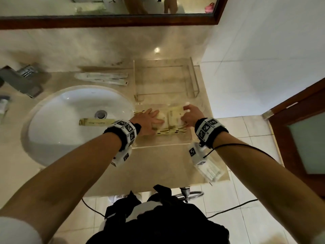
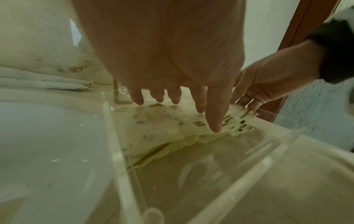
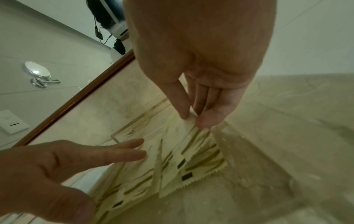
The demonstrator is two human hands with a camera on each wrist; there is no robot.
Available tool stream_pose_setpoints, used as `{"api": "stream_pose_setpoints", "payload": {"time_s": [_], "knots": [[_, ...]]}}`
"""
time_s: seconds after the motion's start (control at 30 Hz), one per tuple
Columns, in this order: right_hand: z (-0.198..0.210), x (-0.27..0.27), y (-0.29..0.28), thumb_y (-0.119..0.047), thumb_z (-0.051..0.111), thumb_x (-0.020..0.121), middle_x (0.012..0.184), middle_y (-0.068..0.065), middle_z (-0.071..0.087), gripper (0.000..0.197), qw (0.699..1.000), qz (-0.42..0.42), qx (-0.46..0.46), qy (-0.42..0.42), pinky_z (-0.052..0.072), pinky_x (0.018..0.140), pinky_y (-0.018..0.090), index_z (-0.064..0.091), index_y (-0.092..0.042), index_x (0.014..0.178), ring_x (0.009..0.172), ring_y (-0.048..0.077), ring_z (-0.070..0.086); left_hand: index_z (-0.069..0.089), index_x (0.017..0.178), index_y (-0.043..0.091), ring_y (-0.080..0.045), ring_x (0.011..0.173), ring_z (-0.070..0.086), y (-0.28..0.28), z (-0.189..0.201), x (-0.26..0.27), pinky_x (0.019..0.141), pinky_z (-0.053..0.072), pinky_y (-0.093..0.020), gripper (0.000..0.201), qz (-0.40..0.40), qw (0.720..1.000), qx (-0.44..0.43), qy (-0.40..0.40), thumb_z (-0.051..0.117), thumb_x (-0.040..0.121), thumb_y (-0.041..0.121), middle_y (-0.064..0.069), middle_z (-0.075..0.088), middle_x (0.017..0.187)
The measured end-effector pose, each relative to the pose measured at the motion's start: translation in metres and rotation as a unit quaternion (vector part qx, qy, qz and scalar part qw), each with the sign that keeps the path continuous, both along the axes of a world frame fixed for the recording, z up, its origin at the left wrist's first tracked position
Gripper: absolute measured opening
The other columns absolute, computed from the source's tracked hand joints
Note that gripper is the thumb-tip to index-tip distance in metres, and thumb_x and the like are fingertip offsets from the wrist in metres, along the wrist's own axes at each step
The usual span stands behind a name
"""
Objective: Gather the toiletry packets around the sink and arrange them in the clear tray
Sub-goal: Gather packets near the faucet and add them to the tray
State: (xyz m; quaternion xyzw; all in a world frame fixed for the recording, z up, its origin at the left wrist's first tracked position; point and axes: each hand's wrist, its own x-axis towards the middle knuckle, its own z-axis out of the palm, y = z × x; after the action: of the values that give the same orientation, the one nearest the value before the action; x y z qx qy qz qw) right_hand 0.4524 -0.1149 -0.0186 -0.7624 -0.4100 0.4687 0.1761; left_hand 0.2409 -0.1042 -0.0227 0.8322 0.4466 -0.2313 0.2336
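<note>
Clear tray (image 1: 182, 142) of overlapping cream packets (image 1: 173, 128), left hand (image 1: 148, 120) flat-fingered, right hand (image 1: 191, 115) pinching one packet's corner.

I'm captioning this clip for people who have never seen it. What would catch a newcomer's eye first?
Both hands meet over the clear tray right of the sink: the left hand lies flat on the yellow packets, while the right hand pinches one by its far corner. One more packet lies in the sink, and long white packets wait behind it.
</note>
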Motion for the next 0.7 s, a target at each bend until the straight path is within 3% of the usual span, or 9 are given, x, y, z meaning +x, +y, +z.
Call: {"api": "stream_pose_setpoints", "payload": {"time_s": [0.23,0.33,0.47,0.57,0.7], "knots": [[-0.009,0.0,0.004,-0.013,0.061,0.082,0.121,0.013,0.062,0.044,0.998,0.026,-0.016,-0.063,0.054,0.091,0.044,0.055,-0.015,0.126,0.106,0.031,0.062,0.006,0.151,0.046,-0.022,0.15,-0.006,0.001,-0.009,0.002,0.118,0.004,-0.048,0.07,-0.033,0.999,0.023,0.029,0.048,0.094,0.044,0.003,-0.012,0.162],[-0.004,-0.001,0.001,-0.018,0.064,0.082,0.122,0.012,0.061,0.055,0.993,0.064,-0.02,-0.101,0.054,0.091,0.044,0.047,-0.018,0.134,0.106,0.03,0.063,0.007,0.151,0.044,-0.02,0.15,-0.007,0.001,-0.008,0.003,0.118,0.001,-0.048,0.073,-0.026,0.999,0.021,0.015,0.05,0.093,0.046,0.004,-0.014,0.162],[0.003,0.002,-0.003,-0.019,0.065,0.083,0.101,0.009,0.062,0.073,0.975,0.151,-0.009,-0.165,0.056,0.082,0.039,0.027,-0.03,0.144,0.09,0.028,0.063,0.003,0.151,0.043,-0.018,0.149,-0.011,0.002,-0.008,0.006,0.119,-0.003,-0.048,0.075,-0.043,0.999,0.024,0.02,0.05,0.093,0.045,0.005,-0.016,0.162],[0.007,0.003,-0.003,-0.021,0.072,0.08,0.119,0.01,0.059,0.074,0.959,0.217,-0.02,-0.184,0.05,0.082,0.033,0.033,-0.033,0.142,0.1,0.028,0.06,0.001,0.151,0.043,-0.018,0.149,-0.011,0.004,-0.011,0.006,0.12,-0.002,-0.05,0.075,-0.046,0.998,0.024,0.027,0.049,0.094,0.044,0.005,-0.016,0.162],[0.005,0.0,-0.003,-0.028,0.074,0.079,0.135,0.009,0.046,0.077,0.932,0.274,-0.043,-0.234,0.045,0.078,0.034,0.033,-0.039,0.143,0.111,0.031,0.057,-0.001,0.151,0.044,-0.016,0.149,-0.011,0.004,-0.015,0.004,0.119,-0.001,-0.053,0.076,-0.049,0.998,0.03,0.029,0.049,0.093,0.045,0.004,-0.016,0.162]]}}
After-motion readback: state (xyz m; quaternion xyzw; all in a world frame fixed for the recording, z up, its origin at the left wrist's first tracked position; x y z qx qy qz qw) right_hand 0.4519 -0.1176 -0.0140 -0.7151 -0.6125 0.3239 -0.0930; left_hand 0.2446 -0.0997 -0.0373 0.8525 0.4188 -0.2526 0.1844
